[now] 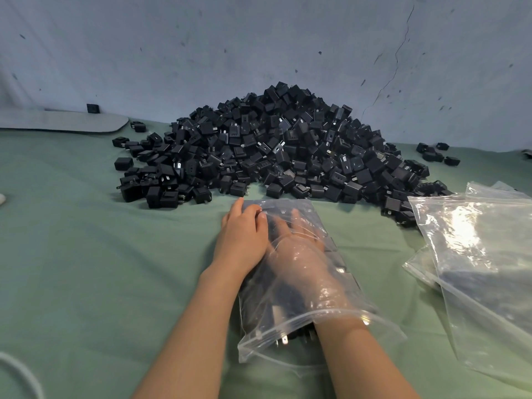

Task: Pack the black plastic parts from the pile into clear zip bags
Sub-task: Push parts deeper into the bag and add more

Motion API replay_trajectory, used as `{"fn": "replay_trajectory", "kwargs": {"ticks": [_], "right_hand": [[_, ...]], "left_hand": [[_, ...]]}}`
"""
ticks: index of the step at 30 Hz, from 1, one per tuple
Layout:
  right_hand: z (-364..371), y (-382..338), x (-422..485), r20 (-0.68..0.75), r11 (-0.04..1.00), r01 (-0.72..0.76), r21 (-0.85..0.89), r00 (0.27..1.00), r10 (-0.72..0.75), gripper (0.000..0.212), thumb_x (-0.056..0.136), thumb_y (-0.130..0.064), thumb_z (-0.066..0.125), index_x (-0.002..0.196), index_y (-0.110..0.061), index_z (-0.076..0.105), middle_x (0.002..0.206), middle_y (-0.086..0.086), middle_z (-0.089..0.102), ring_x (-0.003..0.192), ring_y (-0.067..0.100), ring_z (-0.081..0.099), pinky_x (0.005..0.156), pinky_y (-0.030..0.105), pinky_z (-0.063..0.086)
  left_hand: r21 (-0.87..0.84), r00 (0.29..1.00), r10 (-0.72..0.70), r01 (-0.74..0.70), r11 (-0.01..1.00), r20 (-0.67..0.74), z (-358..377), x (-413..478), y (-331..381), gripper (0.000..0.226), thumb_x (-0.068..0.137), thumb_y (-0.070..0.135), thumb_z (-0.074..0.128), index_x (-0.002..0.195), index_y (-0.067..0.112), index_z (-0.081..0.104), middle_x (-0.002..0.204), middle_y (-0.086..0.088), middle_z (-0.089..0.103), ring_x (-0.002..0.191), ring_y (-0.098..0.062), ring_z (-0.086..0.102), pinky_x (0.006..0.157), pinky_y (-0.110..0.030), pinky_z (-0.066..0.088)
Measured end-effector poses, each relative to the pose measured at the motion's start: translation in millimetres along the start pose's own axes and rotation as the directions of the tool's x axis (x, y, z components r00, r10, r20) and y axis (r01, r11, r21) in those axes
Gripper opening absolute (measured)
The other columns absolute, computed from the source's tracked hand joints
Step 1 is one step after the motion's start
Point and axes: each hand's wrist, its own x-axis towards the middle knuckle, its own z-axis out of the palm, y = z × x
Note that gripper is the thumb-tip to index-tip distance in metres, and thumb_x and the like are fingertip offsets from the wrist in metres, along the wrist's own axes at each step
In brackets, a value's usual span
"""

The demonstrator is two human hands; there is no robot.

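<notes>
Green cloth (86, 254): zip bag (290, 205) lying flat. Right hand (299, 254) inside, fingers spread flat over bagged parts (270, 309); left hand (241, 234) presses outside, fingers relaxed. Pile (273, 145) just beyond fingertips. Advised: level parts, keep prongs (284, 339) clear of zip.

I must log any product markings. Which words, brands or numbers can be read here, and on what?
None can be read.
Parts: any print is too small to read.
Bag: clear, no text visible.
Spare bags: clear, no text visible.
</notes>
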Motion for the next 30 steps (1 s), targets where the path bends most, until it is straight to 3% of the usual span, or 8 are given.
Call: {"fn": "replay_trajectory", "kwargs": {"ticks": [2, 5, 8, 11, 16, 19, 22, 30], "right_hand": [[-1.4, 0.6, 0.3, -0.003, 0.998, -0.021, 0.052, 1.0, 0.021, 0.066, 0.097, -0.058, 0.032, 0.152, -0.035, 0.004, 0.162, -0.006, 0.002, 0.148, 0.02, -0.006, 0.118, 0.053, 0.005], [-5.0, 0.6, 0.1, 0.02, 0.997, -0.053, 0.055, 0.998, 0.052, 0.065, 0.097, -0.057, 0.03, 0.152, -0.034, 0.005, 0.162, -0.002, -0.006, 0.148, 0.021, 0.006, 0.119, 0.051, 0.007], [-6.2, -0.3, 1.9, 0.036, 0.996, -0.072, 0.061, 0.997, 0.07, 0.066, 0.097, -0.058, 0.03, 0.152, -0.035, 0.004, 0.16, -0.002, -0.015, 0.148, 0.023, 0.007, 0.117, 0.051, 0.004], [-4.5, -1.2, 5.4, 0.05, 0.995, -0.083, 0.052, 0.996, 0.08, 0.069, 0.095, -0.057, 0.036, 0.152, -0.036, 0.003, 0.16, -0.002, -0.015, 0.148, 0.023, 0.003, 0.116, 0.052, 0.0], [0.7, -0.2, 8.3, 0.034, 0.993, -0.093, 0.073, 0.995, 0.091, 0.068, 0.095, -0.057, 0.035, 0.151, -0.038, 0.001, 0.161, 0.003, -0.007, 0.148, 0.026, 0.003, 0.116, 0.053, -0.001], [1.2, -0.6, 10.5, 0.06, 0.993, -0.105, 0.058, 0.993, 0.101, 0.077, 0.093, -0.057, 0.045, 0.15, -0.038, -0.003, 0.16, 0.001, -0.014, 0.148, 0.026, -0.005, 0.115, 0.054, -0.003], [-1.3, -0.4, 12.1, 0.065, 0.991, -0.114, 0.066, 0.992, 0.11, 0.072, 0.094, -0.057, 0.041, 0.15, -0.04, -0.001, 0.16, -0.001, -0.016, 0.148, 0.027, 0.0, 0.116, 0.053, -0.001], [9.7, 3.2, 14.4, -0.044, 0.999, -0.054, -0.005, 0.998, 0.053, 0.069, 0.096, -0.055, 0.037, 0.152, -0.035, 0.003, 0.16, 0.0, -0.015, 0.147, 0.024, -0.012, 0.116, 0.052, -0.004]], "left_hand": [[0.001, 1.0, 0.011, -0.011, 1.0, -0.001, 1.9, 0.6, -0.6, 0.039, 0.1, 0.03, 0.035, 0.133, 0.016, 0.051, 0.154, -0.009, 0.025, 0.141, -0.027, 0.021, 0.113, -0.037, 0.02], [0.025, 0.999, 0.039, -0.04, 0.999, 0.02, 5.1, 2.0, -2.6, 0.041, 0.101, 0.033, 0.031, 0.135, 0.019, 0.05, 0.154, -0.006, 0.027, 0.142, -0.027, 0.018, 0.115, -0.038, 0.014], [0.042, 0.997, 0.065, -0.066, 0.997, 0.035, 5.4, 3.4, -3.8, 0.042, 0.102, 0.035, 0.027, 0.133, 0.021, 0.052, 0.152, -0.002, 0.033, 0.141, -0.027, 0.021, 0.116, -0.037, 0.012], [0.056, 0.997, 0.061, -0.063, 0.996, 0.046, 4.3, 3.0, -3.0, 0.044, 0.102, 0.036, 0.025, 0.135, 0.021, 0.05, 0.153, -0.001, 0.031, 0.143, -0.025, 0.017, 0.116, -0.034, 0.009], [0.096, 0.998, 0.023, -0.028, 0.995, 0.056, 2.5, -0.9, -0.7, 0.047, 0.101, 0.041, 0.023, 0.138, 0.024, 0.047, 0.155, 0.005, 0.027, 0.143, -0.025, 0.015, 0.116, -0.04, 0.016], [0.091, 0.998, 0.017, -0.022, 0.996, 0.056, 1.8, -1.6, 0.4, 0.047, 0.101, 0.042, 0.022, 0.139, 0.024, 0.046, 0.155, 0.005, 0.027, 0.143, -0.025, 0.014, 0.115, -0.04, 0.016], [0.078, 0.998, 0.027, -0.031, 0.996, 0.054, 2.1, -1.4, -0.1, 0.047, 0.102, 0.041, 0.023, 0.138, 0.024, 0.046, 0.154, 0.004, 0.028, 0.143, -0.025, 0.015, 0.116, -0.038, 0.014], [0.077, 0.998, 0.038, -0.043, 0.996, 0.058, 3.7, 0.0, -0.2, 0.046, 0.101, 0.04, 0.024, 0.139, 0.022, 0.045, 0.154, 0.003, 0.029, 0.143, -0.024, 0.014, 0.117, -0.036, 0.012]]}}
